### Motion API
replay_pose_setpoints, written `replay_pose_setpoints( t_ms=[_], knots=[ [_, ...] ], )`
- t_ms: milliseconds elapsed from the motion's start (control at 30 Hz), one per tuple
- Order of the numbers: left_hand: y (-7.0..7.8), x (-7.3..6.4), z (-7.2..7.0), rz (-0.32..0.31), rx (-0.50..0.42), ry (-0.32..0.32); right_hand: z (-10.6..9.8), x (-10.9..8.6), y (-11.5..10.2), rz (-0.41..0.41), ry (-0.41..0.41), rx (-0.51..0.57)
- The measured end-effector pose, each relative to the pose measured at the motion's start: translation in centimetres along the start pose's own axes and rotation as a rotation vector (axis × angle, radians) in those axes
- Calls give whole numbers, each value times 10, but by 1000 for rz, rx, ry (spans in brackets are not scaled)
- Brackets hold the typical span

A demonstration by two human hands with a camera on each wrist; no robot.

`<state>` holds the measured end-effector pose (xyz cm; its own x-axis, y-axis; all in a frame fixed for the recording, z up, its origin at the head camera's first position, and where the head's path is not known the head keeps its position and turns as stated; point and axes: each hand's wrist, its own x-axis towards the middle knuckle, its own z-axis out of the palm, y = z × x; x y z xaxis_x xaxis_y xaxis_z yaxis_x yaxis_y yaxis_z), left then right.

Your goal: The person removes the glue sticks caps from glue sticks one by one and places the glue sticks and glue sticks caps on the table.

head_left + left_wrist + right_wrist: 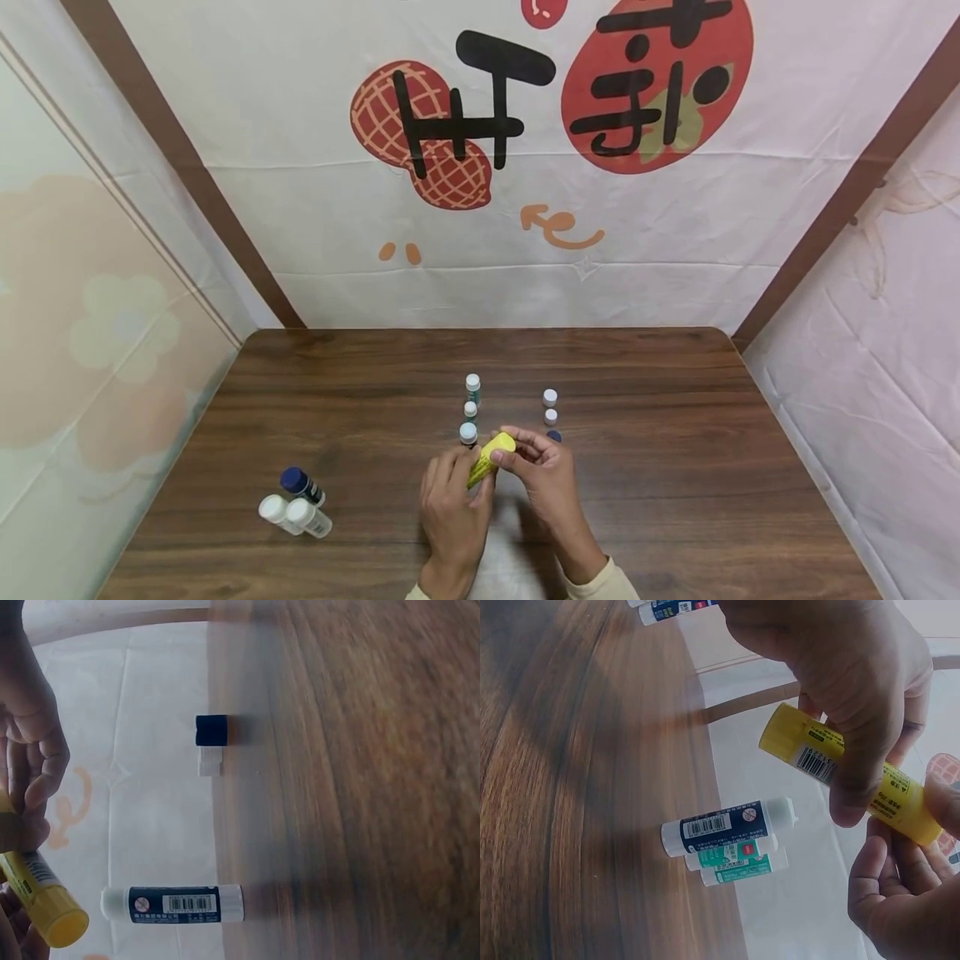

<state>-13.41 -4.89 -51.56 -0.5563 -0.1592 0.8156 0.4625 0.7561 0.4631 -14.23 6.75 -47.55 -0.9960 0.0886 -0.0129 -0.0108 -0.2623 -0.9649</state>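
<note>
My left hand grips the body of a yellow glue stick, which tilts up over the table. At its upper end, my right hand pinches the yellow cap between thumb and fingers. The bottom end of the stick points away from the right hand in the right wrist view. Just beyond the hands stands a dark blue glue stick with a bare white top, in a row with two green glue sticks.
Right of that row stand two white caps and a dark blue cap, partly behind the right hand. Farther left, a glue stick with a dark blue cap stands beside two white-capped ones. A printed cloth hangs behind the wooden table.
</note>
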Motion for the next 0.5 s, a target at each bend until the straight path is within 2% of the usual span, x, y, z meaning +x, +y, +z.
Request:
replay_pose_setpoints(
  t_ms=[167,267,367,500],
  knots=[
    [0,2,-3,5,-30,-18,-3,-1,1,-30,-34,31],
    [1,3,-6,-17,-56,-46,-5,-2,0,-55,-56,34],
    [3,5,-9,-71,-76,-108,-8,-2,0,-81,-93,41],
    [3,11,-17,-159,-124,-238,-12,-3,0,-108,-154,52]
  ],
)
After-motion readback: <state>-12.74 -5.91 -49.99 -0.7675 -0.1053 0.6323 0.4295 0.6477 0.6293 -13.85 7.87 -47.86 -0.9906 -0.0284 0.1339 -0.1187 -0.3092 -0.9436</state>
